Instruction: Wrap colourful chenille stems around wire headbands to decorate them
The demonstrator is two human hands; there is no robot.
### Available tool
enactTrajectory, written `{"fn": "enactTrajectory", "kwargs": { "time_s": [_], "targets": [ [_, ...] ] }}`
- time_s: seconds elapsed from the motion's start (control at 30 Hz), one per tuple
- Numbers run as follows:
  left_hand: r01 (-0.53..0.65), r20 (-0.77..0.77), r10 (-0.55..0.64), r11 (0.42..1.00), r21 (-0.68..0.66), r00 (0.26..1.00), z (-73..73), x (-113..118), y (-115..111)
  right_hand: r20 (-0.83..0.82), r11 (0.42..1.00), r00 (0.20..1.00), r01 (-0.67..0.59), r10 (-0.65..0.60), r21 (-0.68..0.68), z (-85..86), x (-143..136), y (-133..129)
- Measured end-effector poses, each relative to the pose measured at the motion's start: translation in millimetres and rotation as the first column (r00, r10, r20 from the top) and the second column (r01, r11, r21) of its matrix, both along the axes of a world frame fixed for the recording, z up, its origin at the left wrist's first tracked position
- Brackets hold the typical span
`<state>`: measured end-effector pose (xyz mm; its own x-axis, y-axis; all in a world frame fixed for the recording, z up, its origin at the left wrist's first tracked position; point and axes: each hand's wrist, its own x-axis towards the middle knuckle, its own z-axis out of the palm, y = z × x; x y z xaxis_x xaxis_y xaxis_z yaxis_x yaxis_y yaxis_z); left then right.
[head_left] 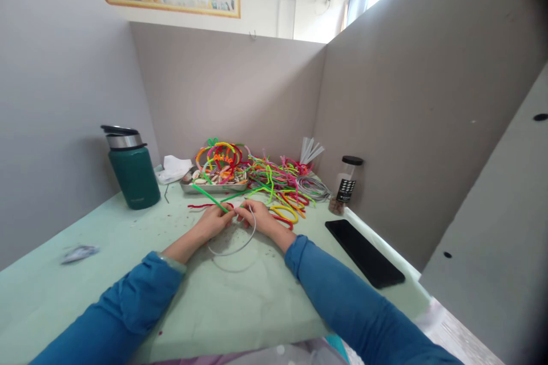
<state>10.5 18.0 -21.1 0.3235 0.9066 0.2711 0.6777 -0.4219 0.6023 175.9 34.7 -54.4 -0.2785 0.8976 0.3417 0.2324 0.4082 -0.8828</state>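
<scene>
Above the middle of the table, my left hand (pixel 216 220) pinches a green pipe cleaner (pixel 209 196), whose free end slants up to the left. Close against it, my right hand (pixel 254 215) has its fingers closed around the end of a thin grey wire (pixel 240 248). The wire curves down in an open loop below both hands. Where the green piece and the wire come together, the fingertips hide the detail. A dark red pipe cleaner (pixel 197 206) lies on the table behind my left hand.
Behind the hands are a metal tray (pixel 214 189), tangled coloured pipe cleaners (pixel 274 174) and a coil of grey wire (pixel 314 188). A green bottle (pixel 135 177) and white tissue (pixel 174 168) stand left. At right are a clear jar (pixel 342 187), scissors (pixel 287 214) and a black phone (pixel 363 252).
</scene>
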Motion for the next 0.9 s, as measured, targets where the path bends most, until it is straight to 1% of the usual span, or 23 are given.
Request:
{"fn": "enactTrajectory", "kwargs": {
  "time_s": [0.13, 0.23, 0.37, 0.67, 0.9],
  "targets": [
    [0.03, 0.063, -0.026, 0.997, -0.066, 0.998, -1.3, -1, 0, 0.007, 0.999, 0.999, 0.031, -0.031, -0.012, 3.0, -1, -3],
    [0.038, 0.096, -0.029, 0.996, -0.086, 0.995, -3.9, -1, 2, 0.009, 0.999, 0.999, 0.035, -0.035, -0.017, 3.3, -2, -3],
    [0.043, 0.082, -0.04, 0.998, -0.039, 0.996, -5.5, -1, 5, -0.002, 1.0, 1.0, 0.025, -0.025, -0.016, 1.6, -1, -1],
    [0.045, 0.038, -0.046, 0.998, 0.034, 0.998, -3.4, -2, 6, -0.006, 1.0, 1.0, 0.01, -0.01, -0.014, 1.4, -1, -2],
    [0.1, 0.129, -0.101, 0.995, 0.012, 0.986, -10.8, -2, 10, 0.001, 1.0, 1.0, 0.019, -0.019, -0.003, 1.3, -1, -1]
  ]
}}
